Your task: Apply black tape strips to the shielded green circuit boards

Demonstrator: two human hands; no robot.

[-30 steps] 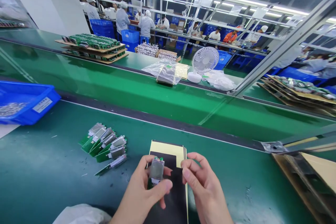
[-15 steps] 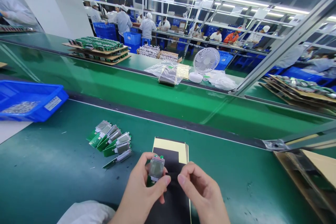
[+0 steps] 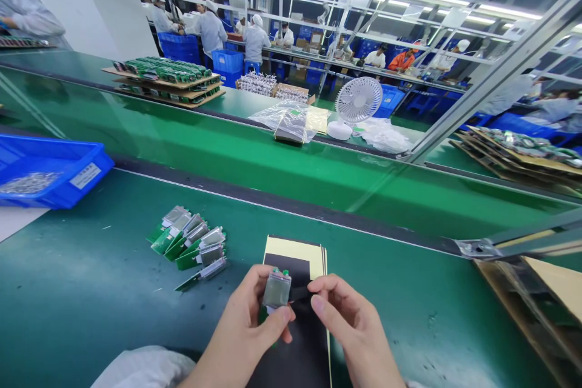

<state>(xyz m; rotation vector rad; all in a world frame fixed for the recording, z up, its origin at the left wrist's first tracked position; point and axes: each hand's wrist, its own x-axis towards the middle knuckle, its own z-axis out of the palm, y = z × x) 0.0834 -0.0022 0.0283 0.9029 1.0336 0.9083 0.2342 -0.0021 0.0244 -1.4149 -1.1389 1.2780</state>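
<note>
My left hand is closed around a small circuit board with a grey display, its screen facing up. From the display's right edge a thin black strip runs to my right hand, whose thumb and forefinger pinch its end. Whether the strip is stuck to the board I cannot tell. Below both hands lies a stack of pale yellow sheets bearing a black sheet. To the left, several more green boards with displays lie overlapping on the green table.
A blue bin with small pale parts stands at the left. A clear partition crosses behind the table. Beyond it are stacked boards on cardboard, a white fan and plastic bags. Cardboard trays sit at the right; people work far behind.
The board in my left hand has shifted slightly right and up. My right fingers have risen a little, and the black strip between the hands now shows more clearly.
</note>
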